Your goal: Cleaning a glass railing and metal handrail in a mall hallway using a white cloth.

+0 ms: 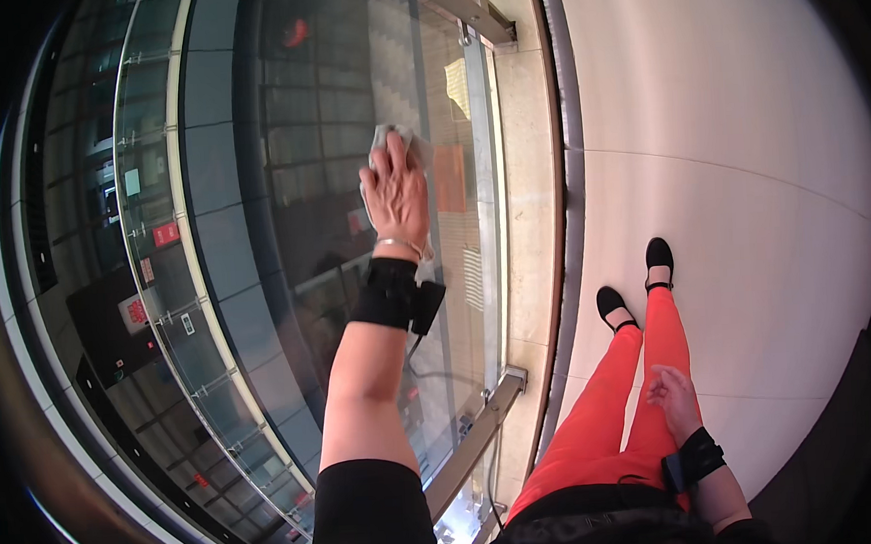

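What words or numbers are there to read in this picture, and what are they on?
None can be read.
Small red sign at the left: too small and blurred.
White panel with red marks below it: too blurred.
Little white tag near that panel: too small.
Grey cloth under the left hand: no writing shows.
Black shoes: no writing shows.

The scene was viewed through a wide fisheye camera worn on the head and aimed steeply downward. The left sleeve (371, 512) was caught closest, at the lower edge; the left hand (398, 203) was seen farther off, before the glass panel (320, 170). The black shoes (658, 254) and pale floor (748, 216) were looked down upon from standing height, to the right.
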The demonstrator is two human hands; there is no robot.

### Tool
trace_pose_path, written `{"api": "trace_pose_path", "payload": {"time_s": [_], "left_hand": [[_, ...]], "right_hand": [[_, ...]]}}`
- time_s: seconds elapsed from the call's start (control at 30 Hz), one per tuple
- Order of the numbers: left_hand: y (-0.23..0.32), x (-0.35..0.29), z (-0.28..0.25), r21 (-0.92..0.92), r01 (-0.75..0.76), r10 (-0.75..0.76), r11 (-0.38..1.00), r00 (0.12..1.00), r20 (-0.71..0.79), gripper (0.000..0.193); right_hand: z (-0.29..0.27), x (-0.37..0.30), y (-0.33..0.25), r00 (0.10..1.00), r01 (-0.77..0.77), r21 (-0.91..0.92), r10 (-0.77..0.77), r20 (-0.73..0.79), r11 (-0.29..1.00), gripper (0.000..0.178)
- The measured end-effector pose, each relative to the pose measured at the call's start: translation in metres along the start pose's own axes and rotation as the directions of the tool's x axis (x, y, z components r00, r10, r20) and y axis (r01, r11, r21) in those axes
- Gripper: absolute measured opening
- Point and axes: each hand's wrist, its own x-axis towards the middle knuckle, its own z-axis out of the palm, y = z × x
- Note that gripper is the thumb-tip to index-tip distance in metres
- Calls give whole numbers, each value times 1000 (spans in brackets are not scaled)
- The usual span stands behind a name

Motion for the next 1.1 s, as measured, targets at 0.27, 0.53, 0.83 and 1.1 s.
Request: {"api": "trace_pose_path", "payload": {"time_s": [0.27, 0.53, 0.83, 1.1], "left_hand": [[58, -141, 81, -29, -342, 322, 939, 849, 419, 44], [29, 23, 53, 67, -100, 97, 993, 994, 42, 34], [72, -126, 131, -184, -380, 422, 907, 807, 413, 34], [79, 31, 145, 106, -287, 280, 952, 957, 77, 29]], "right_hand": [[-6, 5, -9, 999, -41, 86, 43, -17, 995, 26], [-6, 6, -19, 996, -86, 72, 87, -13, 994, 27], [-3, 7, -29, 982, -174, 135, 183, -56, 975, 27], [-15, 7, -53, 981, -172, 137, 182, -65, 976, 28]]}}
